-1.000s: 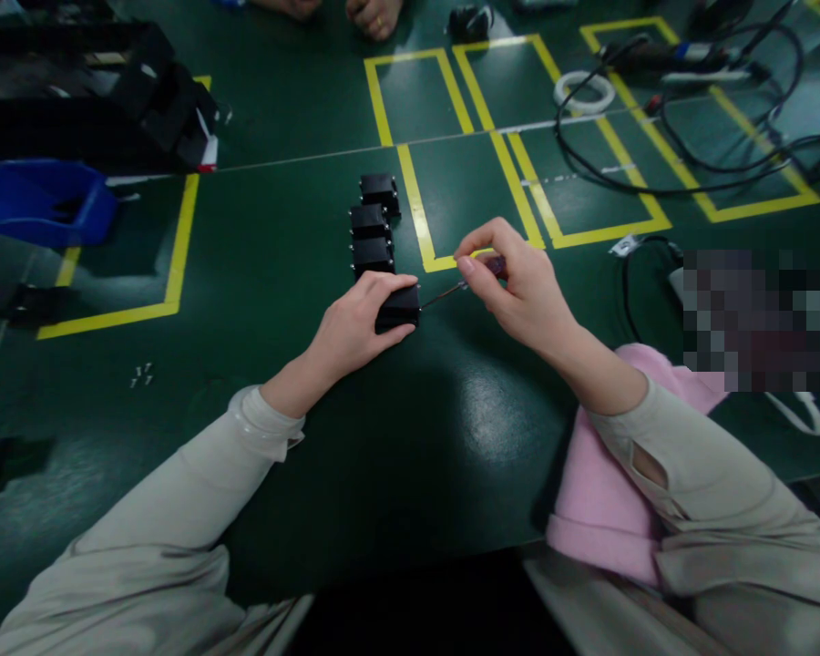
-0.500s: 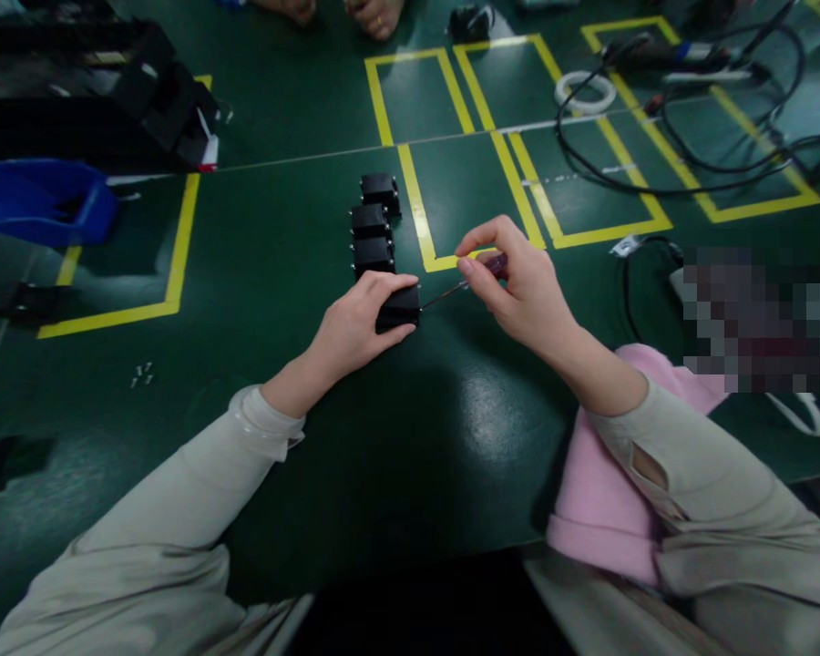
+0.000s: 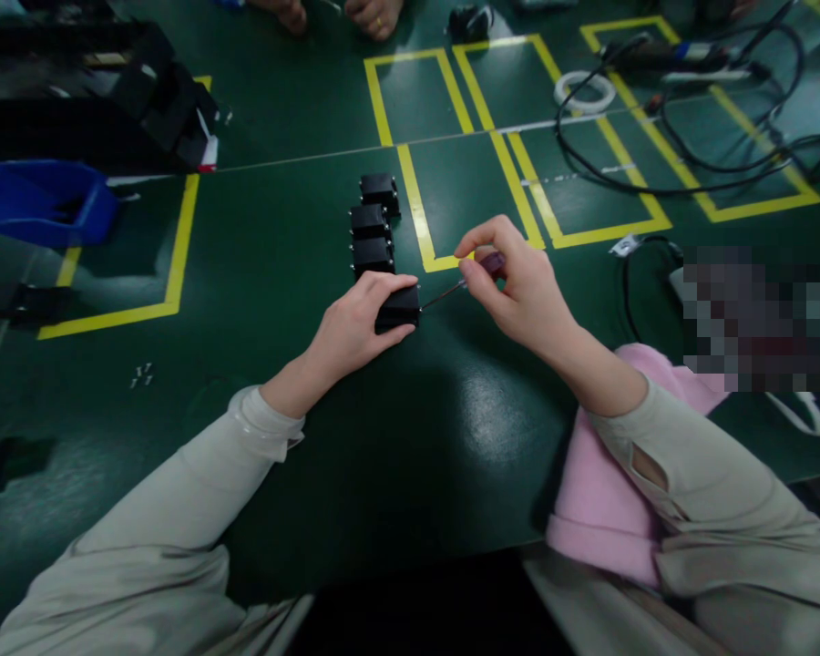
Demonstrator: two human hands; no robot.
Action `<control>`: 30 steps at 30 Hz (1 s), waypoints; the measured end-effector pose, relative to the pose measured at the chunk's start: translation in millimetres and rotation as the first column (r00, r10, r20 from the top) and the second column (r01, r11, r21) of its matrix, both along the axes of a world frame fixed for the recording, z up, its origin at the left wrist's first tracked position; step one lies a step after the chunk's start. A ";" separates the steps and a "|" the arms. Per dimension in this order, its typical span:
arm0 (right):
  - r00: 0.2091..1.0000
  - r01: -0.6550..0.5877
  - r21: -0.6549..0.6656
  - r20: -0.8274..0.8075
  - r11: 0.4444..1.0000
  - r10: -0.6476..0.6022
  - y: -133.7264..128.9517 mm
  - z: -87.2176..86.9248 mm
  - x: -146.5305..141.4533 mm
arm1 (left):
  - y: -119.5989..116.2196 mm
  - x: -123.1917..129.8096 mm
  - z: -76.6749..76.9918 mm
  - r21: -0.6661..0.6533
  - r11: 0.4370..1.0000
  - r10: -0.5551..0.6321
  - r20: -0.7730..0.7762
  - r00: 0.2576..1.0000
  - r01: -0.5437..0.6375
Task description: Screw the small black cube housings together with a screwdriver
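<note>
On the green table, my left hand (image 3: 355, 330) grips a black block (image 3: 402, 304) between thumb and fingers, partly covering it. To the right, my right hand (image 3: 516, 284) is closed around the purple handle of a screwdriver (image 3: 444, 294). The screwdriver's thin shaft slants down to the left, and its tip meets a small screw on the block's right side. Beyond my left hand, more black blocks (image 3: 371, 220) stand in a row with small screws at their sides. Several loose screws (image 3: 141, 374) lie on the table at the left.
A blue bin (image 3: 47, 200) and a black rack (image 3: 75, 91) are at the left. Yellow tape outlines mark the table (image 3: 478, 419). Black cables (image 3: 588, 169) and a white ring (image 3: 584, 93) lie back right. Pink cloth (image 3: 601, 497) lies under my right forearm. Another person's hands (image 3: 374, 16) show at the top.
My hands, the gripped block and the screwdriver have stayed almost in place. At the top, the other person's hands have shifted slightly, and a thin item now shows between them.
</note>
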State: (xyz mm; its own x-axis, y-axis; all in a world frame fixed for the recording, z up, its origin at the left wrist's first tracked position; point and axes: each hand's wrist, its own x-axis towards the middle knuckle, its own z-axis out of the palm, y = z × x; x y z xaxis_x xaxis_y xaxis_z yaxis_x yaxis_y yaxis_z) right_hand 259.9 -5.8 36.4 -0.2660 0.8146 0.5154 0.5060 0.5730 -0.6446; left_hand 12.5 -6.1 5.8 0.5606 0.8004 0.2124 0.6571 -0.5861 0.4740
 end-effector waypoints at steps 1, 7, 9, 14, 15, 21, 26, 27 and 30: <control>1.000 0.000 0.004 0.001 1.000 0.000 -0.2 0.3 -0.2 | 0.0 -0.2 0.0 0.000 1.000 0.001 -0.001 1.000 -0.001; 1.000 -0.022 0.008 -0.016 1.000 0.022 -0.2 1.7 -1.1 | 0.2 0.1 -0.3 0.001 1.000 0.001 0.004 1.000 -0.001; 1.000 -0.018 0.017 -0.017 1.000 0.019 -0.3 1.4 -1.2 | 0.1 0.3 -0.3 0.001 1.000 0.003 0.002 1.000 -0.003; 1.000 -0.022 0.014 -0.005 1.000 0.022 -1.1 1.7 -0.9 | -0.5 0.1 -0.4 -0.001 1.000 0.004 -0.004 1.000 -0.004; 1.000 -0.025 0.017 -0.007 1.000 0.025 -0.9 1.8 -0.8 | -0.6 0.1 -0.4 -0.001 1.000 0.005 -0.006 1.000 -0.005; 1.000 -0.010 0.002 -0.014 1.000 0.010 -0.2 0.3 -1.2 | -0.2 -0.3 -0.7 0.001 1.000 -0.001 -0.008 1.000 0.001; 1.000 -0.013 -0.023 -0.017 1.000 0.013 -1.7 0.6 -1.6 | -0.3 -0.7 -1.4 0.005 1.000 -0.007 -0.003 1.000 0.007; 1.000 -0.008 -0.018 -0.016 1.000 0.008 -1.7 0.6 -1.6 | -0.3 -0.6 -1.5 0.009 1.000 -0.009 -0.002 1.000 0.009; 1.000 0.001 0.000 -0.020 1.000 -0.001 -1.0 -0.1 -1.4 | -0.5 -0.2 -1.2 0.013 1.000 -0.011 -0.005 1.000 0.011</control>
State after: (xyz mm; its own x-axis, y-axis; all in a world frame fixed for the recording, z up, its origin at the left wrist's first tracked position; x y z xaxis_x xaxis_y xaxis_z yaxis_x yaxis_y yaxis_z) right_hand 258.5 -6.8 36.2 -0.2547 0.8152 0.5201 0.4942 0.5720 -0.6546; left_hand 12.3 -6.6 4.6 0.5706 0.7913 0.2197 0.6527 -0.5993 0.4634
